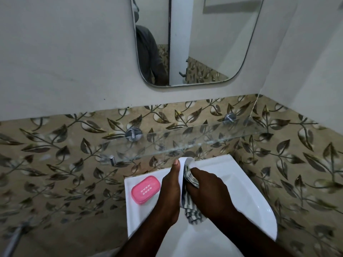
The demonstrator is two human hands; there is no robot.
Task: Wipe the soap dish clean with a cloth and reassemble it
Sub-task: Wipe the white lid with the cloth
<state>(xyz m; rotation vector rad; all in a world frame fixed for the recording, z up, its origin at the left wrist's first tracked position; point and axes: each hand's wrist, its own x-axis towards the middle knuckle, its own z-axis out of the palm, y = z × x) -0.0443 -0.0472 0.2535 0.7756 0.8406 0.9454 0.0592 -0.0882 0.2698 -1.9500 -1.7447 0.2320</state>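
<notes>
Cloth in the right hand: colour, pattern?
Cloth: dark grey and white stripes, clearest in the head view.

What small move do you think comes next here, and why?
Probably a wiping stroke: the right hand presses the striped cloth into the white dish half that the left hand holds, while the pink slotted part lies apart on the sink rim, not yet refitted.
</notes>
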